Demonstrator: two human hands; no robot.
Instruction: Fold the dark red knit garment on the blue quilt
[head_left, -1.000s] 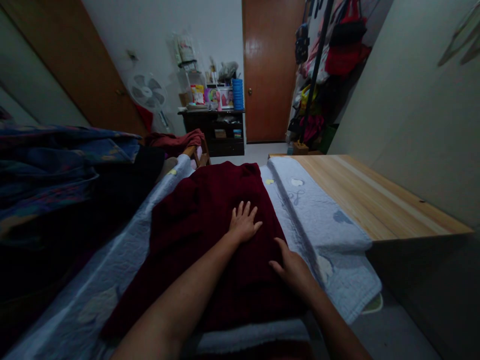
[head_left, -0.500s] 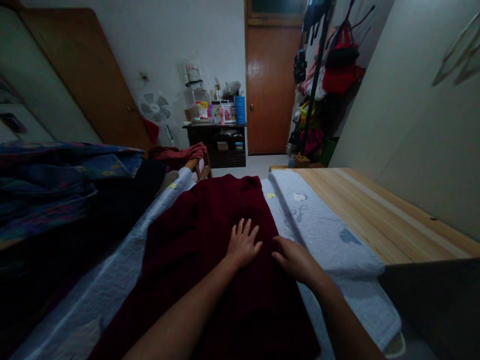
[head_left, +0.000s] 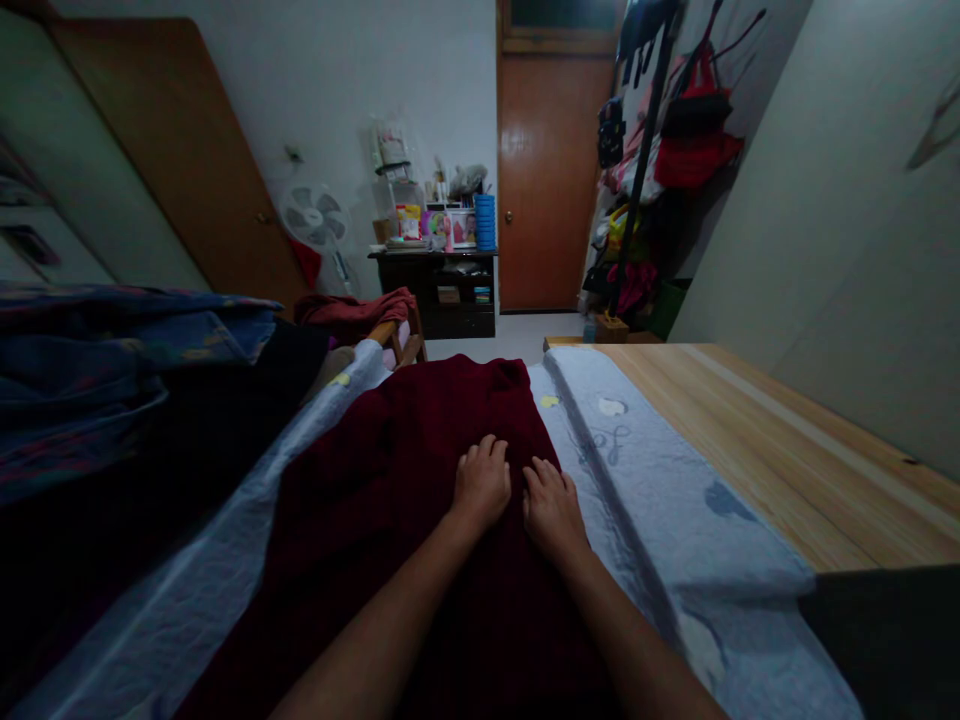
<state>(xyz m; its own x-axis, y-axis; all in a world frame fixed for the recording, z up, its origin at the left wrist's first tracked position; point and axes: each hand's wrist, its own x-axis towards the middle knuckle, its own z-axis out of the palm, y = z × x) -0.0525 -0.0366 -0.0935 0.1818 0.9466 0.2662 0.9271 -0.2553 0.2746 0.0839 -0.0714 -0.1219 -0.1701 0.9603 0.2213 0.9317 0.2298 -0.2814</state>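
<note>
Fabric (head_left: 442,410) lies dark red across the pale quilt (head_left: 652,490), where the left hand (head_left: 481,487) and right hand (head_left: 555,510), fingers curled, any pinch impossible to tell, need light, even pressure against creasing.

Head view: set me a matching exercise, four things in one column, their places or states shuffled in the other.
Things
1. Dark red cloth
2. Left hand
3. White fan
4. Wooden door

Places or states
A. Closed, to the right of the dark cabinet
B. Fingers bent, on the dark red cloth
C. Spread over the pale quilted cover
D. To the left of the dark cabinet

Right pairs: 1-C, 2-B, 3-D, 4-A
</note>
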